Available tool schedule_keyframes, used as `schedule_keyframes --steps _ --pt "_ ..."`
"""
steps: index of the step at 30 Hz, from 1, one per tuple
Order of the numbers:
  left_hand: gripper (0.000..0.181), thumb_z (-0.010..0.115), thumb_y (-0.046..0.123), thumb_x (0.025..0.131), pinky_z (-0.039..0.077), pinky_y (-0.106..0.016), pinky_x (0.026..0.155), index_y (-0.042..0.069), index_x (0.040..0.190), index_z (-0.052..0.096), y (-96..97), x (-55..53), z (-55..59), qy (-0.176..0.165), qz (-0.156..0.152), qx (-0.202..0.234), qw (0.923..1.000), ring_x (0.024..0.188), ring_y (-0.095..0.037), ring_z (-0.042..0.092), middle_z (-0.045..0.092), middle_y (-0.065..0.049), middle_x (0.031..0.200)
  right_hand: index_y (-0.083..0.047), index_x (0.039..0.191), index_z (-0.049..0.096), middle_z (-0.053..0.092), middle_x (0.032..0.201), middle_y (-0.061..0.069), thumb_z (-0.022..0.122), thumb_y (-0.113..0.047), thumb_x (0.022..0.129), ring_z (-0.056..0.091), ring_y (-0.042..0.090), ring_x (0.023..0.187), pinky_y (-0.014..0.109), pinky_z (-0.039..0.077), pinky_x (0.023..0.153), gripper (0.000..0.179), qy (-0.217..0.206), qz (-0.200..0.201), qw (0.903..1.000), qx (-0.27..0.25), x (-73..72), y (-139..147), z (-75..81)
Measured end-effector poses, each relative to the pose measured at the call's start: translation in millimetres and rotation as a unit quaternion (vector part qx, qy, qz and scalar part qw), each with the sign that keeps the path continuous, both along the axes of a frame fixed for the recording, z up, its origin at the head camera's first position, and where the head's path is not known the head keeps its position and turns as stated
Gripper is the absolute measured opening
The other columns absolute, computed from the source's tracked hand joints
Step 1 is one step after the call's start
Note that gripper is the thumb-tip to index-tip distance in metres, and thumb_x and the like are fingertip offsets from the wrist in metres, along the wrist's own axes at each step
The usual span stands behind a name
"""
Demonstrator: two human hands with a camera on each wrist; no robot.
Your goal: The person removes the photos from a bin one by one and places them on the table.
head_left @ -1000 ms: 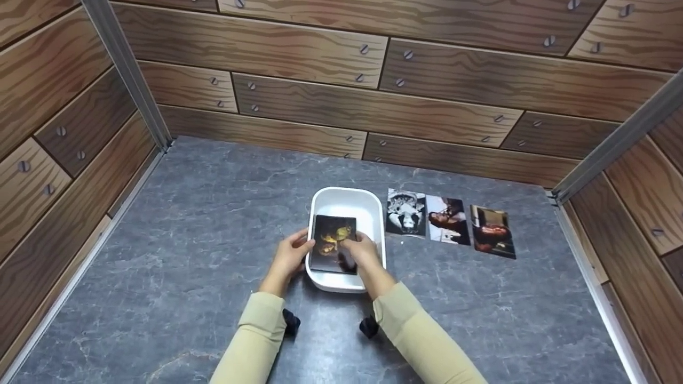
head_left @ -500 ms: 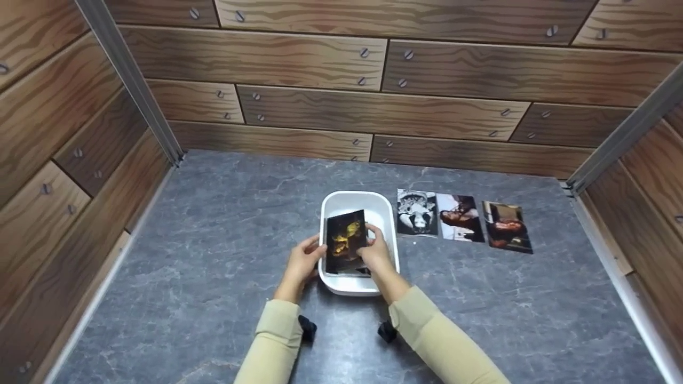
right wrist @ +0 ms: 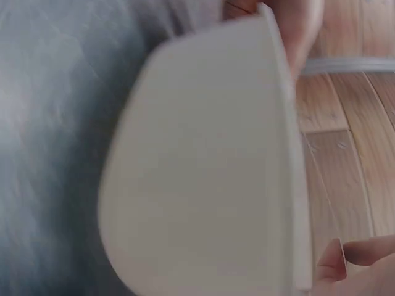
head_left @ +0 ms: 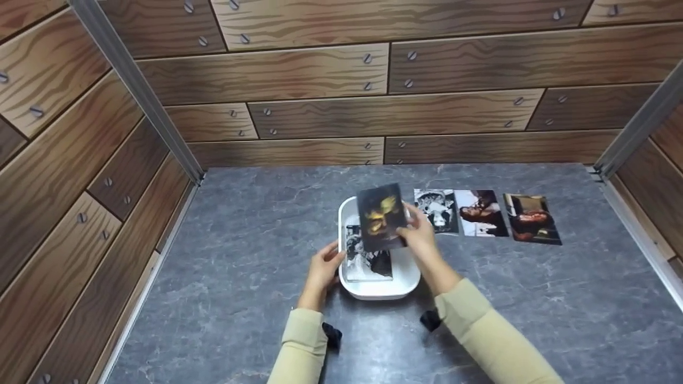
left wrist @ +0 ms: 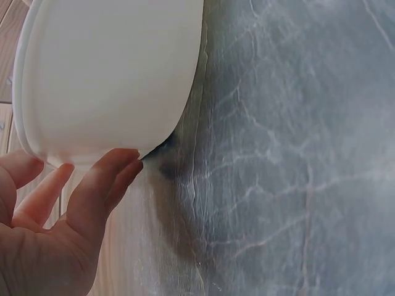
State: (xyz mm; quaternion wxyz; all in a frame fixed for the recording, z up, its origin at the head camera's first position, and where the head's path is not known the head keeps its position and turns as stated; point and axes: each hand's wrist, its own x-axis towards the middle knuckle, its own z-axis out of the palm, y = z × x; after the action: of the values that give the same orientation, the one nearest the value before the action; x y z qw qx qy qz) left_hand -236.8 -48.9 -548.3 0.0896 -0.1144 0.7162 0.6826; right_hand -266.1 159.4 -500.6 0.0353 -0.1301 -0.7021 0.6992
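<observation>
In the head view, my right hand (head_left: 421, 240) pinches a dark picture card (head_left: 380, 213) with a yellow-gold figure, thumb on its face. The card is raised and tilted over a white plastic tub (head_left: 379, 292). Inside the tub lies a black-and-white picture card (head_left: 369, 262), partly covered by the lifted one. My left hand (head_left: 323, 271) holds the tub's left rim. From the left wrist view, the fingers of that hand (left wrist: 68, 228) reach under the rim with the thumb at its edge. The right wrist view is blurred, with the tub wall (right wrist: 203, 166) filling its middle.
To the right of the tub lie three picture cards in a row: a black-and-white one (head_left: 436, 210), a coloured portrait (head_left: 482, 213) and a brownish one (head_left: 532, 218) set slightly apart. Wood-patterned walls (head_left: 320, 74) enclose the grey marbled surface (head_left: 256, 229).
My right hand has lifted the dark card out of the tub and up to the right, uncovering a black-and-white card. The left hand stays at the rim. The head view has shifted.
</observation>
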Motion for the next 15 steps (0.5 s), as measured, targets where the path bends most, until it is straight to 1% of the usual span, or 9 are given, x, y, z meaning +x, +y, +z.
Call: schedule_keyframes --steps 3,4,6,7,10,11,12,14,15 --pt "0.045 0.060 0.012 0.095 0.060 -0.036 0.072 0.003 0.139 0.051 3.1 0.7 -2.1 -0.001 0.005 -0.007 1.0000 0.105 -0.031 0.064 0.054 -0.029 0.134 -0.004 0.143 0.043 0.050 0.107 0.013 0.049 0.018 0.081 0.049 0.009 0.079 0.017 0.047 0.063 0.066 0.002 -0.009 0.9999 -0.009 -2.8 28 10.4" --pt "0.046 0.060 0.012 0.095 0.059 -0.035 0.072 0.004 0.139 0.051 3.8 1.2 -2.5 -0.004 0.005 -0.009 0.9999 0.104 -0.030 0.065 0.054 -0.028 0.134 -0.004 0.144 0.041 0.048 0.112 0.013 0.048 0.018 0.081 0.047 0.009 0.083 0.016 0.046 0.063 0.067 0.002 -0.012 0.9999 -0.009 -3.7 39 13.3" --pt "0.046 0.060 0.013 0.095 0.059 -0.034 0.071 0.004 0.139 0.051 4.4 2.7 -3.1 -0.009 0.004 -0.007 0.9999 0.104 -0.029 0.065 0.054 -0.026 0.135 -0.004 0.144 0.041 0.045 0.114 0.012 0.049 0.017 0.081 0.043 0.009 0.087 0.013 0.043 0.062 0.066 0.003 -0.035 0.9993 0.011 -6.7 63 16.9" --pt "0.045 0.060 0.014 0.096 0.059 -0.034 0.072 0.005 0.139 0.051 4.3 3.7 -3.4 -0.012 0.003 -0.005 0.9999 0.104 -0.028 0.065 0.054 -0.026 0.135 -0.003 0.145 0.040 0.044 0.119 0.013 0.049 0.017 0.082 0.041 0.009 0.091 0.011 0.043 0.064 0.066 0.002 -0.044 0.9989 0.019 -8.1 76 18.5" --pt "0.045 0.060 0.014 0.096 0.059 -0.033 0.071 0.006 0.139 0.051 2.4 6.3 -3.5 -0.021 0.006 -0.005 0.9998 0.102 -0.027 0.065 0.055 -0.024 0.135 -0.001 0.145 0.039 0.048 0.120 0.011 0.050 0.015 0.085 0.043 0.007 0.094 0.010 0.044 0.068 0.064 -0.007 -0.079 0.9963 0.032 -13.4 115 21.1" --pt "0.045 0.059 0.014 0.096 0.059 -0.032 0.071 0.006 0.139 0.051 1.3 7.0 -3.6 -0.021 0.007 -0.005 0.9997 0.102 -0.026 0.065 0.055 -0.024 0.135 -0.001 0.145 0.040 0.051 0.114 0.008 0.051 0.014 0.085 0.046 0.006 0.091 0.009 0.045 0.069 0.063 -0.012 -0.094 0.9951 0.028 -15.3 129 21.3" --pt "0.045 0.059 0.014 0.096 0.059 -0.032 0.071 0.006 0.140 0.051 0.1 7.5 -3.5 -0.023 0.009 -0.007 0.9997 0.102 -0.026 0.065 0.055 -0.024 0.135 -0.001 0.146 0.039 0.052 0.114 0.004 0.052 0.014 0.087 0.047 0.003 0.093 0.009 0.045 0.071 0.062 -0.020 -0.104 0.9942 0.018 -16.3 143 22.0" --pt "0.045 0.060 0.015 0.096 0.058 -0.031 0.069 0.007 0.140 0.051 -2.5 8.1 -3.2 -0.022 0.012 -0.014 0.9996 0.101 -0.025 0.064 0.055 -0.025 0.134 -0.001 0.144 0.042 0.054 0.105 -0.003 0.053 0.014 0.086 0.050 0.002 0.089 0.010 0.047 0.069 0.061 -0.033 -0.140 0.9895 -0.016 -18.3 170 22.3" --pt "0.046 0.060 0.015 0.096 0.058 -0.031 0.069 0.006 0.140 0.051 -3.8 8.4 -3.0 -0.021 0.012 -0.015 0.9996 0.102 -0.025 0.064 0.055 -0.025 0.134 -0.003 0.143 0.044 0.055 0.105 -0.005 0.054 0.015 0.085 0.050 0.001 0.088 0.010 0.047 0.068 0.061 -0.042 -0.160 0.9856 -0.037 -18.6 184 22.2"
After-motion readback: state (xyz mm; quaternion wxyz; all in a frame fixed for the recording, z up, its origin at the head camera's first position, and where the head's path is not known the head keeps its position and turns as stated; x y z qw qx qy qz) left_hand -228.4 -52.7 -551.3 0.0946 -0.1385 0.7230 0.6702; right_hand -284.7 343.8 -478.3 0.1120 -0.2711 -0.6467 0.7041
